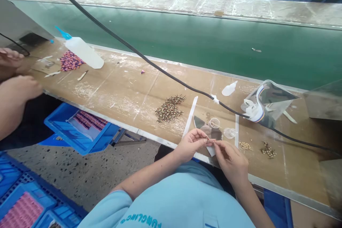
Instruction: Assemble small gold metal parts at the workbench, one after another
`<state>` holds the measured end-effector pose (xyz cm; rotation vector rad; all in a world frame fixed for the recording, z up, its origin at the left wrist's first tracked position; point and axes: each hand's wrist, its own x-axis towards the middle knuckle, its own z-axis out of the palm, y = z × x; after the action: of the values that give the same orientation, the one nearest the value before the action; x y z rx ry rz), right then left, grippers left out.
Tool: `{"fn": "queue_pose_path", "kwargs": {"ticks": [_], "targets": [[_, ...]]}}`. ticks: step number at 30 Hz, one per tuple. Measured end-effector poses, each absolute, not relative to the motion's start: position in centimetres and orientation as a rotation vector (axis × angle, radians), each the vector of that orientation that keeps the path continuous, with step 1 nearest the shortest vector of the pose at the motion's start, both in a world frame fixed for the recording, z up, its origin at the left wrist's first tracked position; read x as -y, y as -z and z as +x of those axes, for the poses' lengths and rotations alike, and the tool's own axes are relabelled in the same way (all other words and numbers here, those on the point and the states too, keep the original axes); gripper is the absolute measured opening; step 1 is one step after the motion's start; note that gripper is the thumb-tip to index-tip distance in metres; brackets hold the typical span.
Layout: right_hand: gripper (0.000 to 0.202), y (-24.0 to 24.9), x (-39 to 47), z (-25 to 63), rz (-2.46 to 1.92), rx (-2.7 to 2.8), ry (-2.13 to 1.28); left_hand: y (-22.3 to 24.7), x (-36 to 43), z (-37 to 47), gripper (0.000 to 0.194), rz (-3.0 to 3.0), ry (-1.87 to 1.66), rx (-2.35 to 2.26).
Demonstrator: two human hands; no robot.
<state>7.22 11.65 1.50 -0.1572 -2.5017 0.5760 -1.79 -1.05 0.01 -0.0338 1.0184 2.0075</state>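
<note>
My left hand (192,144) and my right hand (232,159) meet at the table's front edge, fingertips pinched together on something tiny that I cannot make out. Just beyond them lies a dark patterned sheet (197,122) with a small clear cup (214,123) on it, a thin stick resting in the cup. A second clear piece (229,133) is to its right. Small brown-and-gold parts form a large pile (170,109) to the left of my hands. Right of them are small tan beads (245,145) and a smaller pile of brown-and-gold parts (268,150).
A black cable (128,45) crosses above the table. An open plastic bag (269,103) stands at the right. At the left are a white bottle (84,52), pink-purple pieces (70,60) and another person's hands (22,87). A green belt (171,39) runs behind.
</note>
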Motion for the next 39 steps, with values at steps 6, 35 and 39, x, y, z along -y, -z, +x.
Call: {"fn": "queue_pose_path", "kwargs": {"ticks": [6,35,39], "targets": [[0.015,-1.8,-12.0,7.1,-0.081,2.515,-0.435,0.2,1.1,-1.7,0.035,0.005,-2.004,-1.083],[0.012,-2.1,-12.6,7.5,-0.11,2.54,-0.834,-0.4,1.4,-2.0,0.036,0.059,-1.927,-1.093],[0.014,-2.4,-12.5,7.3,-0.063,2.562,-0.878,-0.3,1.5,-2.2,0.037,0.07,-1.882,-1.072]]}}
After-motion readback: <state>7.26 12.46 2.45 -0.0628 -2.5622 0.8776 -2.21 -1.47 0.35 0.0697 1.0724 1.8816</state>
